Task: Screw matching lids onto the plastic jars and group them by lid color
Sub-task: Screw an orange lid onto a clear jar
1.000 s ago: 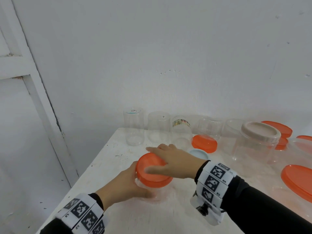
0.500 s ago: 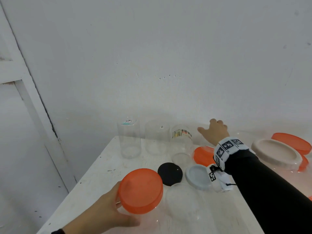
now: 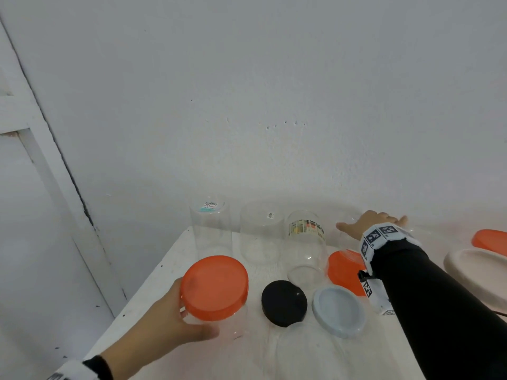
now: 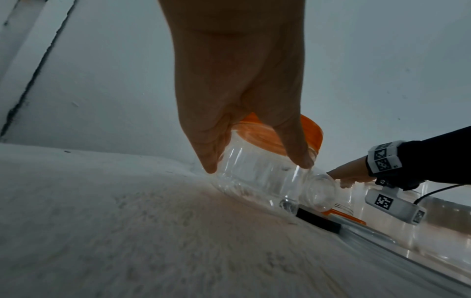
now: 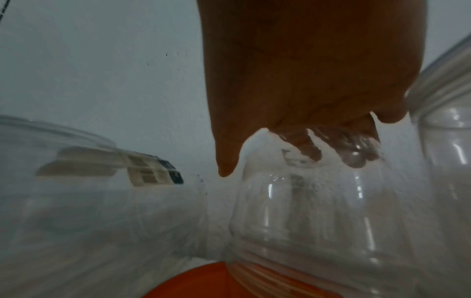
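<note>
A clear jar with an orange lid [image 3: 215,287] stands at the table's front left. My left hand [image 3: 189,320] grips its clear wall just under the lid, thumb and fingers on opposite sides [image 4: 254,165]. My right hand [image 3: 370,223] reaches to the back by the wall. Its fingers curl over the top of an upside-down clear jar [image 5: 318,211], and the thumb points down beside it. A loose orange lid [image 3: 343,270] lies just in front of that jar, partly behind my right wrist.
A black lid [image 3: 284,303] and a grey-blue lid [image 3: 338,311] lie mid-table. Three clear jars [image 3: 260,231] line the wall. A beige lid [image 3: 480,272] and another orange lid [image 3: 491,241] sit at the right. The white table [image 3: 170,270] ends at its left edge.
My right hand left the orange lid and moved to the back, onto the clear jar by the wall. My left hand kept hold of the orange-lidded jar, which sits further left.
</note>
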`<state>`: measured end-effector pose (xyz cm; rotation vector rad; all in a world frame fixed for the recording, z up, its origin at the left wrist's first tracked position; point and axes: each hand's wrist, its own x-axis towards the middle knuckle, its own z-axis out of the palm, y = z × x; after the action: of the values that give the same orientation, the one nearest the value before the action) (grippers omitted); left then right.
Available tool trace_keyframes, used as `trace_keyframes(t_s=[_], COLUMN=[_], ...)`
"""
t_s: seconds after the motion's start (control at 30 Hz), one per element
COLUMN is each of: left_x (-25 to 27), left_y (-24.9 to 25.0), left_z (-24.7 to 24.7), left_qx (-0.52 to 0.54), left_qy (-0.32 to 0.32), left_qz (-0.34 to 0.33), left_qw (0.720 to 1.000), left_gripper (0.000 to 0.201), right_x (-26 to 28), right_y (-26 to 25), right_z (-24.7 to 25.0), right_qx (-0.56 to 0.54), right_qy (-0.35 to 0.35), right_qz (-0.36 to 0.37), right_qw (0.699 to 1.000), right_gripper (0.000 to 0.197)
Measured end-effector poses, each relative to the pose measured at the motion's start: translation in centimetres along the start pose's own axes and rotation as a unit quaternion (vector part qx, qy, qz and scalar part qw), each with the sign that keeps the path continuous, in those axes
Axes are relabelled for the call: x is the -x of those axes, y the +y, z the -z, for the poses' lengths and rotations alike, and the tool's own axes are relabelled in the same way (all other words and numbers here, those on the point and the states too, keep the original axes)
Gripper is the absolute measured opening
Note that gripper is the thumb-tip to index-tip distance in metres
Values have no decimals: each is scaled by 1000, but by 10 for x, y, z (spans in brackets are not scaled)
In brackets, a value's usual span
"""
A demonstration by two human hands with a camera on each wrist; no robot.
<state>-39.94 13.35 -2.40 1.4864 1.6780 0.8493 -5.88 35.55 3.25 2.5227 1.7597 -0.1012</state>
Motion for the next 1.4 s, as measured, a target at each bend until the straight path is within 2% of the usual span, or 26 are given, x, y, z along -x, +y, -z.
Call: trace_keyframes(t_s=[0.17, 0.27, 0.37, 0.47, 0.57, 0.67, 0.73, 0.87, 1.0, 1.1, 1.23, 1.4], left_x=[-15, -20, -23, -24, -21, -21, -24, -35, -51, -66, -89, -114], left_y=[-5, -8, -9, -2, 15, 41, 62, 96, 126, 148, 173, 187], left_z=[-2, -1, -2, -4, -11, -26, -40, -80, -130, -168, -206, -232], left_qx=[4, 26, 36, 1, -103, -205, -240, -225, -211, -218, -252, -360], left_qy=[15, 19, 30, 65, 117, 122, 105, 16, -67, -112, -158, -147], left_qz=[38, 56, 51, 23, -27, -100, -144, -233, -273, -256, -196, -130], left_qw=[999, 998, 998, 998, 987, 966, 954, 946, 936, 935, 935, 912], left_gripper=[118, 117, 111, 113, 122, 112, 99, 76, 69, 71, 74, 76], right_x=[0, 3, 11, 22, 38, 63, 83, 123, 153, 165, 172, 179], right_y=[-2, -5, -9, -11, -11, -8, -2, 25, 66, 99, 138, 171], right_z=[5, 10, 13, 20, 31, 44, 53, 70, 81, 85, 88, 86], right_qx=[8, -9, -49, -70, -94, -153, -193, -271, -339, -372, -414, -439], right_qy=[-14, -11, 27, 86, 135, 162, 177, 180, 151, 131, 143, 155], right_qz=[-4, -17, -22, -7, 12, 51, 89, 158, 215, 226, 215, 193], right_qw=[1000, 1000, 998, 994, 986, 974, 961, 932, 903, 891, 873, 864], right_gripper=[73, 78, 79, 80, 86, 88, 89, 97, 104, 107, 102, 97])
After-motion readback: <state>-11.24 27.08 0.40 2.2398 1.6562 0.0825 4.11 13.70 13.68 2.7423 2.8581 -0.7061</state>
